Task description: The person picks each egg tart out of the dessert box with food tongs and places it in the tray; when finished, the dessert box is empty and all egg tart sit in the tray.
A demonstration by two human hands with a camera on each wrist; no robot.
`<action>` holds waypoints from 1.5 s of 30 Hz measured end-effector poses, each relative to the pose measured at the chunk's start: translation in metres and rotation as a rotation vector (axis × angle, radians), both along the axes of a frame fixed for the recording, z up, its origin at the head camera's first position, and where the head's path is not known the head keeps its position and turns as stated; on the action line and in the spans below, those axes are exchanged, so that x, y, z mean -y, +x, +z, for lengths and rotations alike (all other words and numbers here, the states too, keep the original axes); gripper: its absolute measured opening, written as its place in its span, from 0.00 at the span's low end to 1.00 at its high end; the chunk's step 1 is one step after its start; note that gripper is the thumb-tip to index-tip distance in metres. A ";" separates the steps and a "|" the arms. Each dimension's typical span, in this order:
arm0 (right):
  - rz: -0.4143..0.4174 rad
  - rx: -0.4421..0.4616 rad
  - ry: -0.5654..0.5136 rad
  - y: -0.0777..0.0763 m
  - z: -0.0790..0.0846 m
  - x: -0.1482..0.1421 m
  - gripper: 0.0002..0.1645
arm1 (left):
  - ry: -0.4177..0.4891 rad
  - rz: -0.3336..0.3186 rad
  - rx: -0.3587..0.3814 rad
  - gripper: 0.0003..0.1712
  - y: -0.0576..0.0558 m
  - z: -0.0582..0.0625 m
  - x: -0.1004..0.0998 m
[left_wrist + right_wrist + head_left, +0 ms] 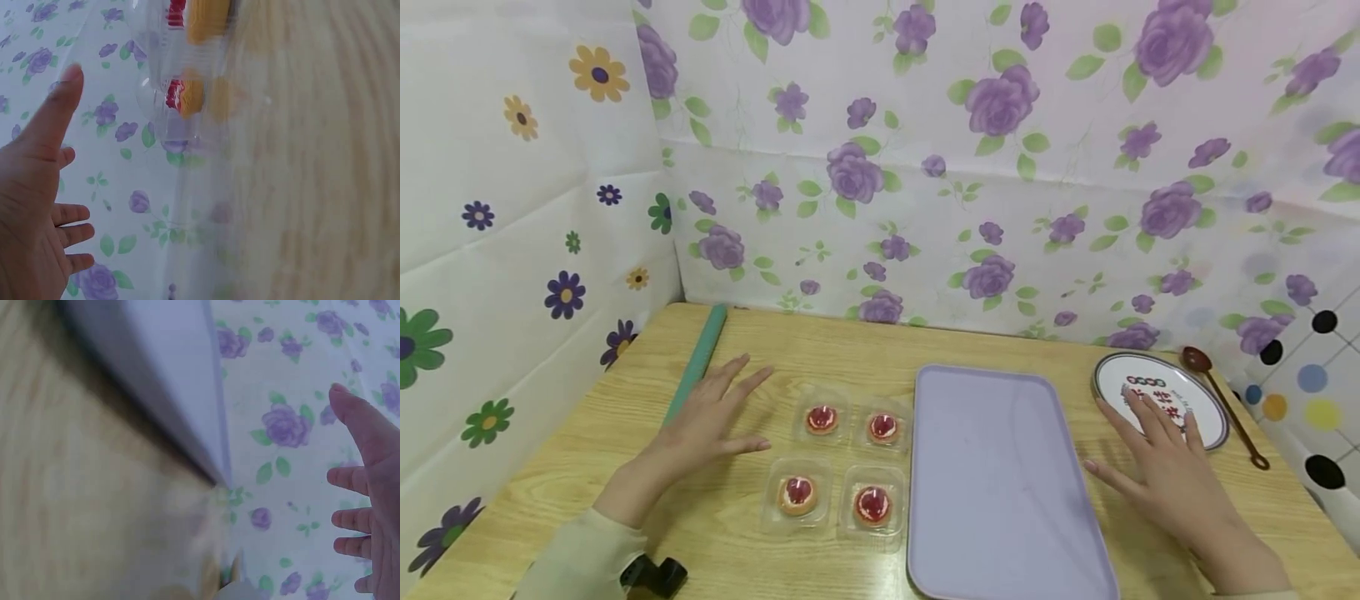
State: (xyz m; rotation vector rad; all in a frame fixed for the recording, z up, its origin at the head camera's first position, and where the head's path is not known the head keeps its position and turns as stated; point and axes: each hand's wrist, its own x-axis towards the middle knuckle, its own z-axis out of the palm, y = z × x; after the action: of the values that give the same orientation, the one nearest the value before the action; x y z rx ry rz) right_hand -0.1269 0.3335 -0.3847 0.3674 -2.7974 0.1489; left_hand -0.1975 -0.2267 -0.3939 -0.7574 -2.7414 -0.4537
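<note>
Here, we see the left hand (706, 423) hovering at about ten o'clock from four boxed tarts (872, 506), its fingers spread and pinching nothing. The tarts, red-topped and in clear boxes, sit two by two on the wooden bench (835, 350), at nine o'clock from the lavender tray (1007, 483) and close beside it. We find the right hand (1172, 475) at three o'clock from that tray, its fingers likewise spread, overlapping the printed plate (1183, 387) in the head view; we cannot tell whether they touch it. A brown spoon (1232, 417) lies at three o'clock from the plate, and a teal stick (702, 358) runs from behind the left hand towards one o'clock.
</note>
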 end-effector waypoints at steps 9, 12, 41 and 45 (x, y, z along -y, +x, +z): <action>0.156 -0.103 -0.093 -0.002 0.032 0.044 0.48 | 0.179 -0.108 0.107 0.54 0.009 0.009 -0.006; 0.186 -0.087 -0.114 0.002 0.043 0.061 0.45 | 0.228 -0.145 0.123 0.55 0.010 0.010 -0.007; 0.493 -0.008 -0.296 0.006 0.053 0.191 0.32 | 0.411 -0.364 0.203 0.51 0.029 -0.011 -0.014; 0.511 0.009 -0.297 0.006 0.050 0.200 0.32 | 0.420 -0.344 0.218 0.50 0.033 -0.013 -0.020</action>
State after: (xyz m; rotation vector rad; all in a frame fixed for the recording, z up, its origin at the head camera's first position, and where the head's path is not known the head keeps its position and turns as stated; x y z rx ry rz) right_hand -0.1213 0.1338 -0.3344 0.9922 -2.5721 0.6687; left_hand -0.1648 -0.2070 -0.4071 -1.1129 -2.5599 -1.2025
